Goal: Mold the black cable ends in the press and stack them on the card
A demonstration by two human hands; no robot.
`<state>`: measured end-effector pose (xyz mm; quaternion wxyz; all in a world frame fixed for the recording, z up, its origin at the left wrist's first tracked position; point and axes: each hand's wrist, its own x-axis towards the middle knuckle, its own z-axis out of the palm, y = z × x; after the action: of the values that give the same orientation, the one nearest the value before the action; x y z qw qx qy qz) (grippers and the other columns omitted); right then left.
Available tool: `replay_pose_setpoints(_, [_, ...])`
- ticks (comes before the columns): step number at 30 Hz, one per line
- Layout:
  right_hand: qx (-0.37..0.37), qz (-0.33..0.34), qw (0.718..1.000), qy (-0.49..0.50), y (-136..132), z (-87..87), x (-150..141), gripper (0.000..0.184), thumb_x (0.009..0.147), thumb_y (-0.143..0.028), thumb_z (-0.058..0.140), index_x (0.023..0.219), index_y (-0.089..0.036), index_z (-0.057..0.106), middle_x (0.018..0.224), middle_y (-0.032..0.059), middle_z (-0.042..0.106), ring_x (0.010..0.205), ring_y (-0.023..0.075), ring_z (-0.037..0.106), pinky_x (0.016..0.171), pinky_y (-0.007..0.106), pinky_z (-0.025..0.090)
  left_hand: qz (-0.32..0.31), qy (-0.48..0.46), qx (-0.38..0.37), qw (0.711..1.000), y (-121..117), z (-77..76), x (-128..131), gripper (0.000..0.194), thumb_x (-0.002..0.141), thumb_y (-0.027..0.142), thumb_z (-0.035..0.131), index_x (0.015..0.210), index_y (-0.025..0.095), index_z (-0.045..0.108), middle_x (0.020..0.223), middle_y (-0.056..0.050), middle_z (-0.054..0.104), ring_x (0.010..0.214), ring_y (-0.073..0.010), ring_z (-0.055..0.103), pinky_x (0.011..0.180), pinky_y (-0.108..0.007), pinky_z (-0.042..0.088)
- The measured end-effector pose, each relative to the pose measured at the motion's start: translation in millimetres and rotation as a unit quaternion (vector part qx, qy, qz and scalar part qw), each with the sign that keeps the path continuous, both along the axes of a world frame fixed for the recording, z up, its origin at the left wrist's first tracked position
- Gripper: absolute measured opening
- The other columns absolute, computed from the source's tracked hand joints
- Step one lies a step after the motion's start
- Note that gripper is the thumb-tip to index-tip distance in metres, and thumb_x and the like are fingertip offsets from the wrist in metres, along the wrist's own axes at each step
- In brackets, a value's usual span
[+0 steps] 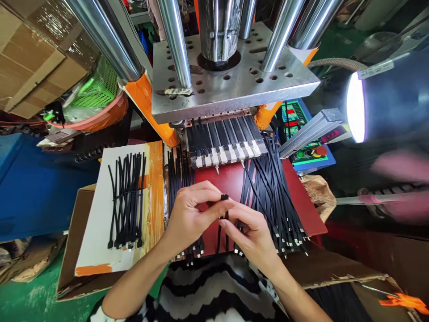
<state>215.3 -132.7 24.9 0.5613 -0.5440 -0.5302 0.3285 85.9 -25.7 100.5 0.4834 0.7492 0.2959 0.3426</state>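
Observation:
My left hand (197,210) and my right hand (250,228) meet above the red work surface (231,179). Both pinch a flat black cable (224,197) near its end, fingertips close together. Part of the cable hangs below my fingers; the rest is covered by them. To the right lies a large fan of black flat cables (278,197) with small metal plug ends. A smaller row of black cables (179,172) lies beyond my left hand. Ahead, a mould block (228,138) under the press has several black cables with white pieces laid across it.
A steel press plate (234,89) hangs over the mould between shiny columns. At left, a white board (94,214) bears a tied cable bundle (129,201). A lamp (358,107) and control panel (301,134) stand right. Cardboard boxes (72,250) flank the bench.

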Motion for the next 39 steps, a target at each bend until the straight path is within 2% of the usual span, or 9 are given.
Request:
replay_pose_setpoints(5, [-0.115,0.17,0.979,-0.016,-3,-9.6,3,0.043,0.106,-0.04,0.062,0.068,-0.021,0.056,0.066,-0.0029,0.057,0.06,0.0116,0.05,0.057,0.025,0.037,0.123,0.053,0.188,0.973,65,-19.4,9,0.025,0.096,0.035,0.079,0.075,0.023,0.078,0.111,-0.006,0.079,0.108,-0.0232,0.074,0.102,-0.039,0.058])
replay_pose_setpoints(8, [-0.096,0.185,0.974,-0.083,23,17.4,41,0.046,0.104,-0.042,0.065,0.065,-0.021,0.054,0.064,-0.0038,0.054,0.06,0.0115,0.046,0.058,0.026,0.035,0.155,0.1,0.22,0.958,119,-33.7,26,0.024,0.095,0.031,0.079,0.074,0.02,0.077,0.132,-0.01,0.076,0.126,-0.0281,0.069,0.118,-0.048,0.05])
replay_pose_setpoints(12, [-0.056,0.116,0.979,-0.159,103,63.2,98,0.045,0.098,-0.045,0.07,0.063,-0.021,0.056,0.058,-0.0052,0.049,0.056,0.0114,0.042,0.057,0.027,0.032,0.198,0.097,0.211,0.952,160,-41.7,47,0.016,0.101,0.03,0.071,0.095,0.017,0.079,0.12,-0.011,0.082,0.119,-0.0277,0.074,0.117,-0.048,0.052])
replay_pose_setpoints(15, [-0.051,0.118,0.976,-0.176,163,73.5,116,0.042,0.095,-0.047,0.07,0.064,-0.02,0.059,0.058,-0.0033,0.057,0.055,0.0122,0.048,0.058,0.028,0.034,0.19,0.066,0.265,0.943,153,-44.9,40,0.029,0.108,0.033,0.06,0.129,0.016,0.072,0.136,-0.014,0.077,0.131,-0.0263,0.07,0.118,-0.045,0.051])
replay_pose_setpoints(17, [-0.029,0.117,0.972,-0.2,189,69.4,118,0.041,0.093,-0.043,0.07,0.063,-0.02,0.057,0.056,-0.0039,0.056,0.055,0.0119,0.046,0.059,0.029,0.034,0.109,0.072,0.354,0.926,139,-47.9,25,0.032,0.11,0.031,0.056,0.135,0.017,0.07,0.142,-0.015,0.075,0.133,-0.0251,0.07,0.117,-0.044,0.054])
replay_pose_setpoints(22, [0.024,0.085,0.964,-0.249,208,54.6,111,0.04,0.093,-0.033,0.068,0.059,-0.021,0.05,0.054,-0.0051,0.049,0.058,0.0117,0.041,0.061,0.029,0.031,-0.089,0.141,0.56,0.811,121,-49.5,-1,0.03,0.106,0.021,0.06,0.133,0.014,0.07,0.14,-0.016,0.076,0.134,-0.0284,0.071,0.116,-0.049,0.056])
replay_pose_setpoints(31, [0.006,0.073,0.988,-0.136,210,43.3,112,0.039,0.088,-0.055,0.076,0.077,-0.019,0.069,0.069,0.0,0.066,0.053,0.0132,0.053,0.052,0.027,0.042,-0.063,0.268,0.556,0.784,107,-41.6,12,0.043,0.107,0.033,0.061,0.142,0.01,0.066,0.149,-0.024,0.068,0.143,-0.0383,0.061,0.119,-0.06,0.051])
replay_pose_setpoints(36, [-0.002,-0.025,0.979,-0.205,205,46.3,106,0.02,0.094,-0.033,0.072,0.084,-0.016,0.075,0.075,0.0027,0.072,0.055,0.0141,0.059,0.058,0.028,0.048,-0.008,0.326,0.544,0.773,84,-46.5,21,0.049,0.108,0.037,0.058,0.148,0.008,0.063,0.152,-0.027,0.064,0.146,-0.0402,0.058,0.122,-0.06,0.046])
replay_pose_setpoints(39, [0.024,-0.07,0.945,-0.317,180,51.0,105,0.021,0.098,-0.019,0.062,0.105,-0.014,0.081,0.095,0.0089,0.075,0.078,0.0197,0.069,0.077,0.031,0.055,0.02,0.367,0.518,0.772,72,-45.9,29,0.057,0.108,0.041,0.057,0.152,0.005,0.06,0.158,-0.031,0.057,0.151,-0.0428,0.053,0.124,-0.062,0.042])
